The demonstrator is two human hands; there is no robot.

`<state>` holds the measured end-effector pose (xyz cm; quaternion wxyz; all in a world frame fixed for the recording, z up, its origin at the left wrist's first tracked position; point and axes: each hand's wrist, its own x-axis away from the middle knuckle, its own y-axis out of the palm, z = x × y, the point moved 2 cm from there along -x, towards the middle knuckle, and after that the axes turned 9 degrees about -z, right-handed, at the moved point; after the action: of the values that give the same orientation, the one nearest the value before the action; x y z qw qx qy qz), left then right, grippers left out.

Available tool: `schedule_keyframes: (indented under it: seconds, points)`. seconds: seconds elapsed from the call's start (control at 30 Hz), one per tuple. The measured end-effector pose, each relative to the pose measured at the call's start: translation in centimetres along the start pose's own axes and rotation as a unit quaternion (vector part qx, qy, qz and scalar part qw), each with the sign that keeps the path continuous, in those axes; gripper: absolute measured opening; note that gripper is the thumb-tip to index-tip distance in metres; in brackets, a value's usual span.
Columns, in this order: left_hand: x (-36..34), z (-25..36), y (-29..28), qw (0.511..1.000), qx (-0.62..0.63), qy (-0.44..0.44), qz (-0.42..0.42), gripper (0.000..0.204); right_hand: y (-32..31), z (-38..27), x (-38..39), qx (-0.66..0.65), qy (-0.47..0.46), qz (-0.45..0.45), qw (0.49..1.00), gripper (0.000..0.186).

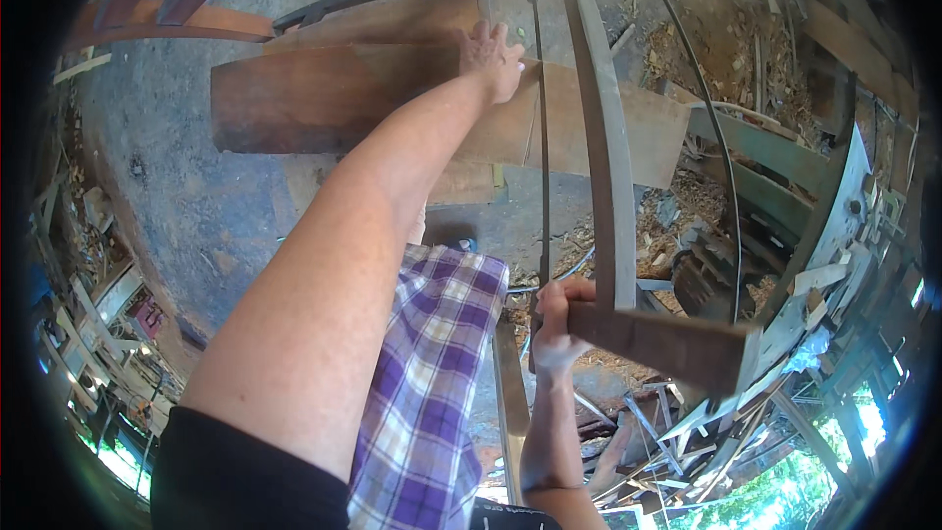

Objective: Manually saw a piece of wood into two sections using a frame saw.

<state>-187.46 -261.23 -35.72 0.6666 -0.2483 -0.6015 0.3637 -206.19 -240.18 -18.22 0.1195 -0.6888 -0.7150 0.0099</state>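
A long brown wooden board (314, 98) lies crosswise in front of me. My left hand (489, 59) rests on it near its far edge, fingers spread and slightly bent. Closed around the near end of a wooden frame saw (601, 147) is my right hand (561, 322), by the joint of its end arm and blade. The thin dark saw blade (545, 196) crosses the board just right of my left hand. A narrow dark line runs on the board beside the blade. How deep the blade sits in the wood I cannot tell.
Curved reddish wooden pieces (186, 15) stand at the far left, over the grey concrete floor (186, 226). Wood shavings (677, 59) and offcuts (677, 422) cover the ground at right. A purple checked cloth (432, 373) hangs below my left arm. More scraps pile up at left.
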Motion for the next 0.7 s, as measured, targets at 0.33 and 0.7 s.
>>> schedule_keyframes:
  seconds: [0.33,0.7]
  points:
    - [0.0,-0.4,0.4,0.999,0.042,0.029,0.018,0.030,3.2,5.0,-11.3,0.058,0.054,-0.014,0.997,0.017]
    - [-0.9,0.1,0.2,1.000,-0.008,0.018,-0.006,0.029,0.5,1.6,-3.3,0.009,0.097,-0.016,0.995,0.010]
